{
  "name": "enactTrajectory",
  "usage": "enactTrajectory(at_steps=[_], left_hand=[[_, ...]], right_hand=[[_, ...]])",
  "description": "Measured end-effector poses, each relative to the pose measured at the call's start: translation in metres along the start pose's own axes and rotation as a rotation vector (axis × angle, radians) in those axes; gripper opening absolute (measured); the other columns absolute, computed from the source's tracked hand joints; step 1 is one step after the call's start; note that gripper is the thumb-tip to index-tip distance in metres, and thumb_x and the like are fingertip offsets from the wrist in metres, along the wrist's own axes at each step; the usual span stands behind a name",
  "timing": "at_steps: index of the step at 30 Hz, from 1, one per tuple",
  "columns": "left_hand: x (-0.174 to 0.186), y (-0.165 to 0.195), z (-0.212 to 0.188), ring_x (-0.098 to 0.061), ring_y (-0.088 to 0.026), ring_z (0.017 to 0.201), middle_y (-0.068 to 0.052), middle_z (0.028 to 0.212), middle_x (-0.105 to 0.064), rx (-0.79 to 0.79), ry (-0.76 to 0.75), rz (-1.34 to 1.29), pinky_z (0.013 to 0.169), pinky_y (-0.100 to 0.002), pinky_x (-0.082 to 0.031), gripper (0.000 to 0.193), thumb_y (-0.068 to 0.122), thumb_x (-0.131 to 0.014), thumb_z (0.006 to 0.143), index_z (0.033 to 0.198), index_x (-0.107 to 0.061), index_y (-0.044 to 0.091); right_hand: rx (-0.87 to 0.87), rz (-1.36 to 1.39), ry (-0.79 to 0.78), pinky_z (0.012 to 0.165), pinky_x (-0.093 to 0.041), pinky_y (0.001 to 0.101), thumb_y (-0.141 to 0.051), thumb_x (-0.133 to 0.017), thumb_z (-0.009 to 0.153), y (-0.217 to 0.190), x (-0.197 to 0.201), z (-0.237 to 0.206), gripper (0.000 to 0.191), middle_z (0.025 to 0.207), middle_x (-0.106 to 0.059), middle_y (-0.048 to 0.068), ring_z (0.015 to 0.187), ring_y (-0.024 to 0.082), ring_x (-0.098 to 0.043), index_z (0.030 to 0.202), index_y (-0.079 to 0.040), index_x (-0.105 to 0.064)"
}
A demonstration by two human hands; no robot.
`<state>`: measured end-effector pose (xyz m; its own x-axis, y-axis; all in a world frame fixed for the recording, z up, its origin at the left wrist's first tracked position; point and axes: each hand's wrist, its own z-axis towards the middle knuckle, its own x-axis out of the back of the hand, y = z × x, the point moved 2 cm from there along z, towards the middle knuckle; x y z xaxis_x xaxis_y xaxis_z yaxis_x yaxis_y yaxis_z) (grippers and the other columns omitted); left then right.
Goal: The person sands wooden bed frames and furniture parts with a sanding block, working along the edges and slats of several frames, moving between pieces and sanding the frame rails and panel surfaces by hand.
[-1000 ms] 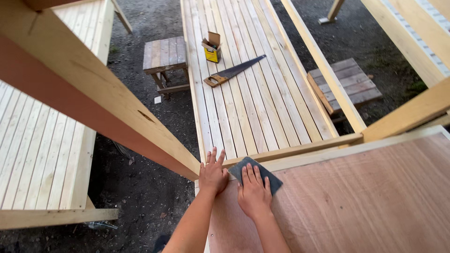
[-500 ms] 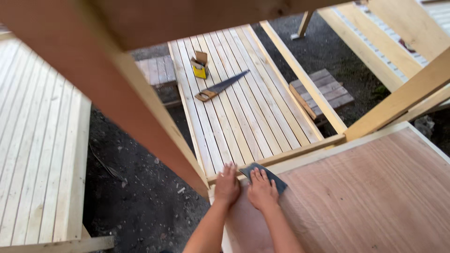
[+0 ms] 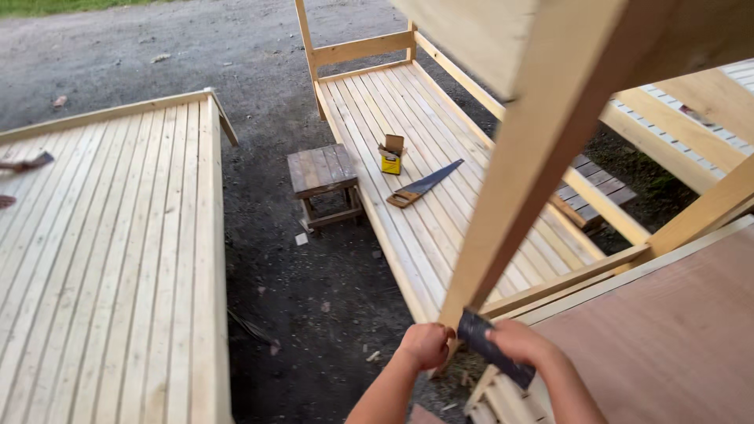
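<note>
Right hand (image 3: 522, 345) pinches a dark sanding sheet (image 3: 495, 347) against the foot of the slanted timber post (image 3: 518, 173); left hand (image 3: 424, 345), fist closed, braces beside it. Risk: the thin sheet could slip or splinters catch fingers. Beyond, a handsaw (image 3: 424, 185) lies on decking (image 3: 408, 133).

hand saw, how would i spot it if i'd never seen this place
Find the long slatted wooden platform beyond the small dark stool. The hand saw lies flat on its boards, beside a small yellow box. It alone has a dark tapering blade and wooden handle.
</note>
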<state>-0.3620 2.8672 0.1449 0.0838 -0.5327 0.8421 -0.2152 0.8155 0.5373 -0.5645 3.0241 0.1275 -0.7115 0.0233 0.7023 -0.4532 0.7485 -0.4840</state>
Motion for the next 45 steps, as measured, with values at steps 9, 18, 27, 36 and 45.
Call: enactTrajectory(at_steps=[9,18,27,36,45], left_hand=[[0.176,-0.144,-0.09,-0.067,-0.035,0.111,-0.011,0.12,-0.068,0.058,0.0,0.196,0.091,-0.049,-0.056,0.039,0.012,-0.061,0.081,0.119,-0.07,0.016],[0.368,-0.297,-0.021,-0.065,-0.034,0.117,-0.008,0.126,-0.067,0.115,0.069,0.332,0.096,-0.049,-0.054,0.038,0.012,-0.058,0.085,0.12,-0.071,0.017],[0.485,-0.471,0.076,-0.057,-0.034,0.128,-0.01,0.14,-0.059,0.267,0.176,0.154,0.105,-0.046,-0.049,0.045,0.014,-0.057,0.087,0.131,-0.065,0.016],[0.628,-0.655,0.184,-0.051,-0.041,0.133,-0.018,0.151,-0.047,0.14,0.484,0.014,0.109,-0.046,-0.044,0.051,0.027,-0.063,0.092,0.14,-0.056,0.011],[0.749,-0.809,0.346,-0.057,-0.031,0.131,-0.02,0.139,-0.06,0.022,0.378,-0.502,0.108,-0.04,-0.045,0.057,0.039,-0.051,0.104,0.147,-0.046,0.003]], right_hand=[[0.058,0.352,0.283,0.084,-0.057,0.0453,-0.041,-0.056,0.096,-0.212,-0.028,-0.015,0.042,0.098,-0.08,0.019,0.091,0.033,-0.076,0.112,-0.005,-0.072],[0.06,0.71,0.432,0.077,-0.053,0.0409,-0.035,-0.06,0.099,-0.336,-0.014,0.112,0.04,0.096,-0.076,0.015,0.084,0.024,-0.069,0.111,-0.001,-0.074],[0.077,0.79,0.269,0.076,-0.056,0.0394,-0.019,-0.067,0.09,-0.513,0.011,0.321,0.028,0.094,-0.078,0.013,0.083,0.022,-0.073,0.106,0.003,-0.074],[0.247,0.993,0.16,0.072,-0.058,0.0412,-0.021,-0.06,0.093,-0.775,0.049,0.469,0.029,0.092,-0.077,0.012,0.079,0.024,-0.074,0.109,-0.001,-0.073],[0.398,1.192,0.348,0.074,-0.057,0.035,-0.015,-0.06,0.094,-0.948,0.12,0.562,0.027,0.098,-0.077,0.01,0.083,0.018,-0.073,0.112,0.001,-0.072]])
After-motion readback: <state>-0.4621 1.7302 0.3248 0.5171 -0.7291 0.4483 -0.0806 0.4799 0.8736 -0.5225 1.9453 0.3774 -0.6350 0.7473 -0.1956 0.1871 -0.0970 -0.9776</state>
